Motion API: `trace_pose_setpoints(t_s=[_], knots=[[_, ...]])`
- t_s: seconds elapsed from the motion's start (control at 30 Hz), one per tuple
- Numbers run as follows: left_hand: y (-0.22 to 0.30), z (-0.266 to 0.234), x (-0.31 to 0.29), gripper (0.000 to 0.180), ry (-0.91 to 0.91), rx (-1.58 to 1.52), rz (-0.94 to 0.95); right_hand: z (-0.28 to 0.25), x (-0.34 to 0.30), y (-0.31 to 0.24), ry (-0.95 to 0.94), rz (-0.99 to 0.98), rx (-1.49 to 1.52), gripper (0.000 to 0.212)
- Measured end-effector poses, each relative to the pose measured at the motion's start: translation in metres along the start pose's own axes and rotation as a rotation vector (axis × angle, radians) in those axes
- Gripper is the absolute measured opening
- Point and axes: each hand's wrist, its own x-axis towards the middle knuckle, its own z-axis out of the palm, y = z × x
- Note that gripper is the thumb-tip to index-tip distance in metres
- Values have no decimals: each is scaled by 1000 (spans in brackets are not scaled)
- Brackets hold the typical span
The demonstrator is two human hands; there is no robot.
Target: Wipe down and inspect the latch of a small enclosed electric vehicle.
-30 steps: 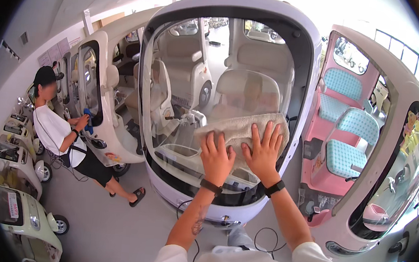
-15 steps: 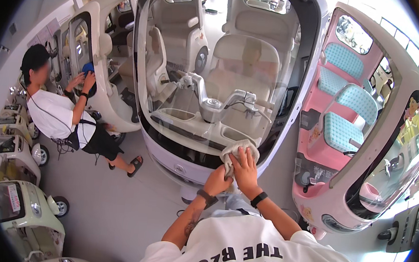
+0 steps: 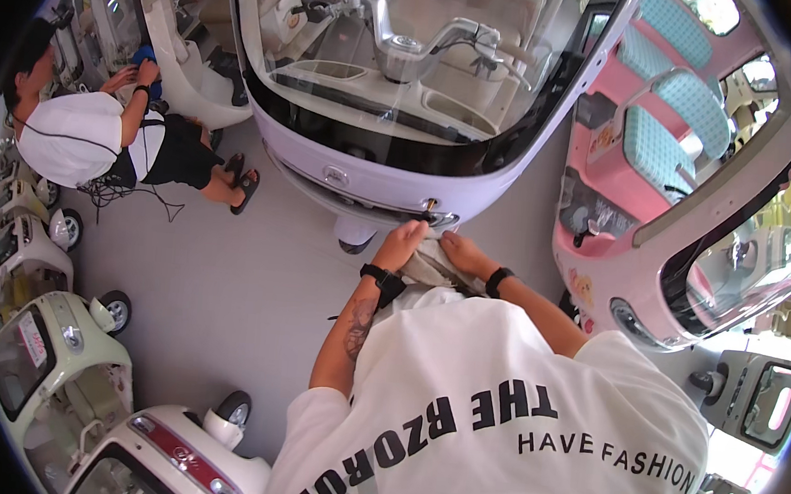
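A beige cloth (image 3: 433, 263) hangs between my two hands, close to my body and just below the front of a small lavender vehicle (image 3: 381, 190). My left hand (image 3: 402, 244) is closed on the cloth's left side, and my right hand (image 3: 465, 254) is closed on its right side. Right above my fingers are the vehicle's headlight area and lower front bumper. Higher up is its large clear windshield (image 3: 334, 84), bordered in black, with silver handlebars (image 3: 406, 48) visible behind it.
A pink vehicle (image 3: 573, 233) with blue-patterned seats stands to the right. At the left, another person (image 3: 79, 134) holds a blue cloth (image 3: 143, 55) against a cream vehicle (image 3: 185, 82). Several small vehicles line the lower left, including a green one (image 3: 64, 332) and a white one (image 3: 119, 448).
My hands have come down off the windshield's lower right corner with the cloth, which now spreads between them. My view has tilted downward. The other person remains beside the cream vehicle.
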Motion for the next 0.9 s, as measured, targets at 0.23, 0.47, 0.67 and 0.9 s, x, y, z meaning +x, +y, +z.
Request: trace_pose_setpoints(t_s=[0.23,0.47,0.67,0.9], knots=[[-10,-1,8,44,224,254,-49,-7,22,-2,-42,107,86,50],[11,0,34,42,61,484,-21,-20,22,-13,52,-18,78,37],[23,-4,51,34,-37,658,-57,-31,40,1,-37,-97,-138,35],[30,-19,74,29,-194,663,-62,-44,45,-17,1,8,-226,39]])
